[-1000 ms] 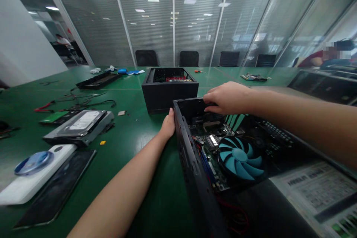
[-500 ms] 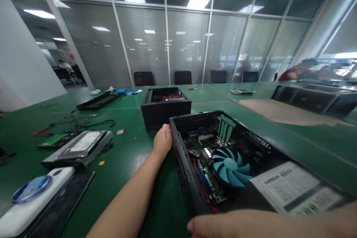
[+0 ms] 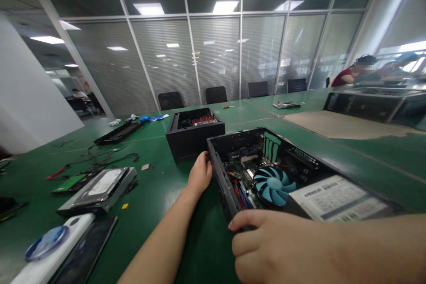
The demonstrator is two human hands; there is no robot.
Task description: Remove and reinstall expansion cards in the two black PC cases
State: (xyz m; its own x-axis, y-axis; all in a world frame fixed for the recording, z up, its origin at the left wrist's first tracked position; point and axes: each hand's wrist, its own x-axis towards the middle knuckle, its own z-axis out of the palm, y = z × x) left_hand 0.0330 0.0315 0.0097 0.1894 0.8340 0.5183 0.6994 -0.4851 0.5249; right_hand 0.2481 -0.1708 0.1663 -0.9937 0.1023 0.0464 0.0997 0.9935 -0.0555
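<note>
Case (image 3: 223,182) open, fan (image 3: 274,185) inside.
Right fingers (image 3: 245,222) clamp case's near edge; left fingers (image 3: 202,160) touch far corner, grip unclear; drive (image 3: 105,182) lies leftward.

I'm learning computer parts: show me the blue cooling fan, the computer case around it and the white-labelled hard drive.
Cooling fan (image 3: 274,184), head view: hub.
Computer case (image 3: 223,183), head view: left side wall.
Hard drive (image 3: 105,183), head view: white label.

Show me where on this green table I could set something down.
Bare: between the left forearm and the yellow piece; also between the open case and the brown sheet. Crowded: the left side, with cables, hard drive and black panel.
</note>
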